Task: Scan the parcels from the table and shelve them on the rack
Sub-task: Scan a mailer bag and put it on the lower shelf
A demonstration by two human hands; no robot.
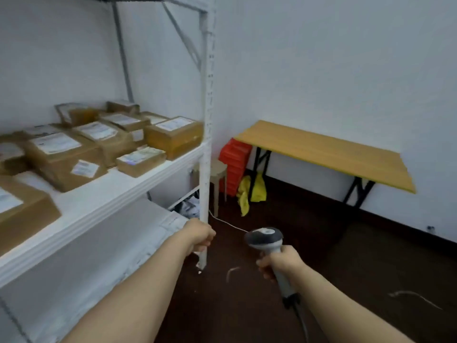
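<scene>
The right grip (279, 263) is wrapped around the handle of a grey and white handheld barcode scanner (265, 240), whose dark head points away toward the floor and whose cable trails down past the wrist. To its left, the left grip (200, 235) has its fingers curled right at the white perforated metal upright (207, 120) at the front right corner of the white metal rack (103, 209); whether they actually clasp the post cannot be told. Pale plastic mailers (158, 233) lie on the rack's lower shelf, just left of that hand. On the shelf above sit the brown cardboard parcels with white labels (66, 157), crowded from its left end to its right end. A small flat one lies near the front edge, and a taller box stands at the front right corner, touching the upright. Beyond the rack, on the dark floor, stand a beige plastic stool (218, 173), a stack of red plastic bins (235, 162) and a crumpled yellow bag (248, 194). Farthest off, against the white wall, stands the yellow wooden-topped counter with black folding legs (326, 154).
</scene>
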